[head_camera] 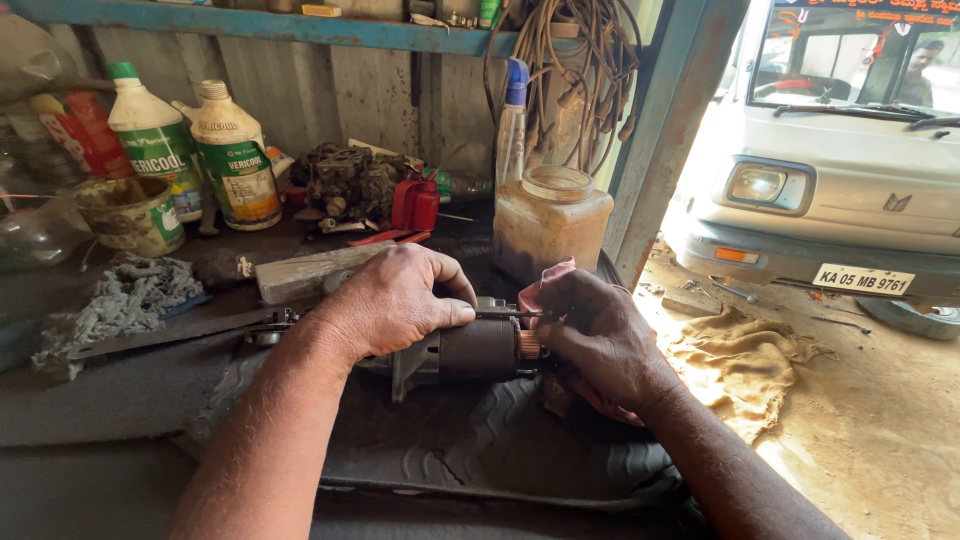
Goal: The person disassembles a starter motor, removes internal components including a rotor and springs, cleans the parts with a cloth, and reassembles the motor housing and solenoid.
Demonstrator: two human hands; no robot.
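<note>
Two hands meet at the centre of the frame over a dark cylindrical motor unit that lies on its side on a worn tyre set on the bench. The left hand is curled over the housing, its thumb and fingers clamped down to steady it. The right hand is closed around a pink rag and presses against the exposed end of the unit, where a band of copper-coloured segments shows — its fingertips are turned away, so exactly what they pinch cannot be told.

As a judgement, the work is somewhere in the middle: that end of the unit looks opened and bare, the rag is in use on it, and nothing nearby reads as a cover waiting to go back on.

Toward the upper left stand two coolant bottles and a small tub; a murky plastic jar sits just above the hands. At the right edge — a white vehicle and a tan cloth on the floor.
</note>
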